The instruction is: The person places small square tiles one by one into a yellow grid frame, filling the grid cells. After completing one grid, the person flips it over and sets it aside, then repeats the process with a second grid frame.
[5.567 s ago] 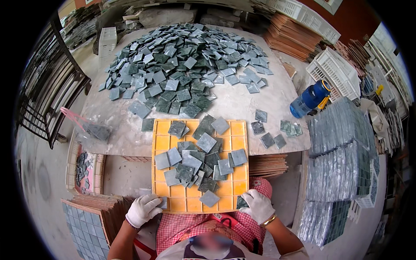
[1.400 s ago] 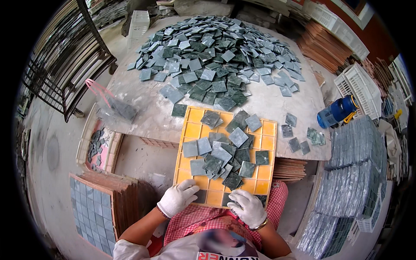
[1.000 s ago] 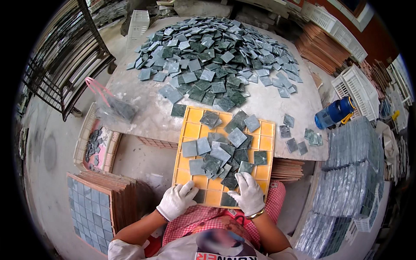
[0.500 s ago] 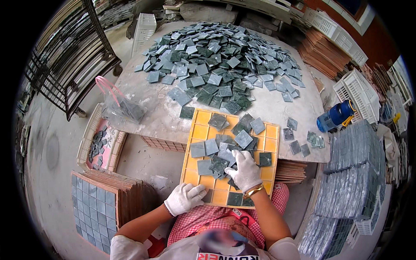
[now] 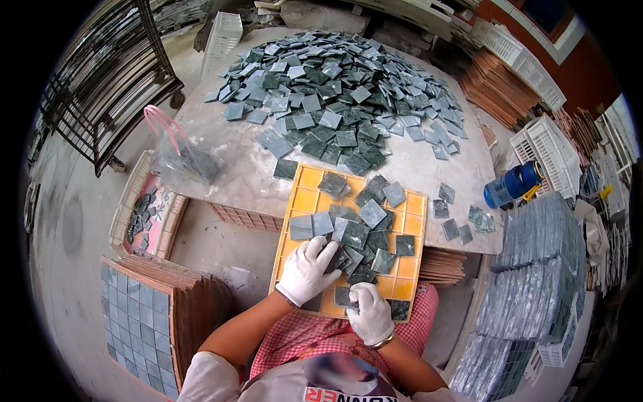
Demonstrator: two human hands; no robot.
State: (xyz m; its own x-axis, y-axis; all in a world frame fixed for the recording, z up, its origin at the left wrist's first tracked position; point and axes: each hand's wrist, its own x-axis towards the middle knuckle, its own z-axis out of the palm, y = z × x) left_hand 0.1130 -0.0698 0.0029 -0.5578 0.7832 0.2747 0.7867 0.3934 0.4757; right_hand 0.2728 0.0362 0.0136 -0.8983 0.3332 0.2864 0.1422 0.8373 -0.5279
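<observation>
A yellow gridded tray (image 5: 303, 179) rests at the table's near edge, over my lap, with loose green-grey square stone tiles (image 5: 372, 213) heaped across its middle. My left hand (image 5: 307, 271), in a white glove, is on the left of the heap. Its thumb and fingers close around a dark tile (image 5: 340, 258) there. My right hand (image 5: 370, 315), gloved too, is at the tray's near edge. Its bent fingers pinch the side of a tile (image 5: 343, 297) in the nearest row. Another tile (image 5: 398, 309) lies in that row, to the right of this hand.
A large pile of tiles (image 5: 335, 80) covers the table's far part (image 5: 234, 151). A blue bottle (image 5: 512, 185) lies at the right edge, near wrapped tile stacks (image 5: 529, 268). On the left are a clear bag (image 5: 184, 161), a crate (image 5: 127, 218) and stacked tiled boards (image 5: 137, 308).
My left hand has moved up and right from the tray's near-left corner to the heap. My right hand has come down from the heap to the nearest row. A tile now lies beside it.
</observation>
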